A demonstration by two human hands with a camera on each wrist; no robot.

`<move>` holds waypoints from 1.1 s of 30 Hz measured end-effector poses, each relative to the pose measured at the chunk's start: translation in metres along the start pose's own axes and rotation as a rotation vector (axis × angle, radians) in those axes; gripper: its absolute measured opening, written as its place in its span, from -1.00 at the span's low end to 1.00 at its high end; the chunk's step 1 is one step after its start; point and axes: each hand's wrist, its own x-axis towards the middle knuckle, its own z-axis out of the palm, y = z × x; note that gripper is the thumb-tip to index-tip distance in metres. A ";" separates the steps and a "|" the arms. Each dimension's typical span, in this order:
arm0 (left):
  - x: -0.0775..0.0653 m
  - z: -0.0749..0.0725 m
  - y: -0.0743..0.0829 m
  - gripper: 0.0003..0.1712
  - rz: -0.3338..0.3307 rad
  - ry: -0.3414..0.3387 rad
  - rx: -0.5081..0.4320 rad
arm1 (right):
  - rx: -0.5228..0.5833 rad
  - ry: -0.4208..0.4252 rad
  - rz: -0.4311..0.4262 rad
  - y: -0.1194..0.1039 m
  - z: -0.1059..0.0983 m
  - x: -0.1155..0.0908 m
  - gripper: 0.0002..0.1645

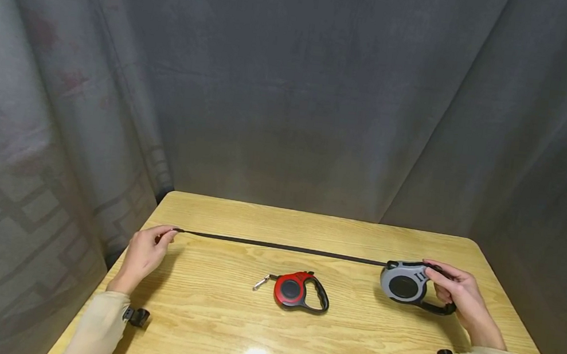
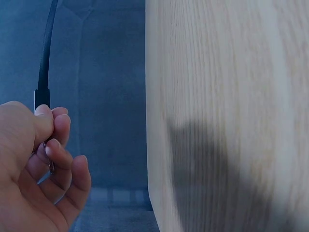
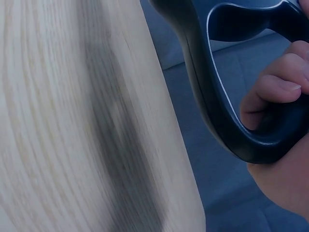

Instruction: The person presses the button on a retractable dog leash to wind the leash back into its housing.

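A grey and black retractable dog leash [image 1: 403, 286] is held above the right part of the table by my right hand [image 1: 465, 294]. In the right wrist view, fingers of that hand [image 3: 285, 79] curl round the leash's black loop handle [image 3: 219, 116]. Its black strap [image 1: 276, 246] runs out nearly straight to the left. My left hand [image 1: 146, 252] pinches the strap's far end between thumb and fingers. A bit of metal clip [image 2: 51, 166] shows among the fingers in the left wrist view; the rest of it is hidden.
A red and black retractable leash [image 1: 289, 289] lies mid-table, nearer me than the stretched strap, its metal clip [image 1: 262, 282] pointing left. The wooden table [image 1: 205, 330] has grey curtains [image 1: 293, 86] behind it and at both sides. Small black devices sit on both wrists.
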 end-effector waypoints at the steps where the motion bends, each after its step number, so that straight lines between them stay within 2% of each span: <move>1: 0.000 0.000 0.000 -0.78 0.001 0.001 0.000 | -0.001 -0.003 -0.001 0.001 0.000 0.000 -0.54; 16: 0.000 0.006 -0.001 -0.83 0.041 0.009 -0.003 | -0.036 -0.007 0.031 0.003 0.002 0.000 -0.54; 33: 0.000 0.010 0.002 -0.79 -0.011 -0.042 0.006 | -0.047 -0.024 0.020 0.004 0.005 -0.001 -0.57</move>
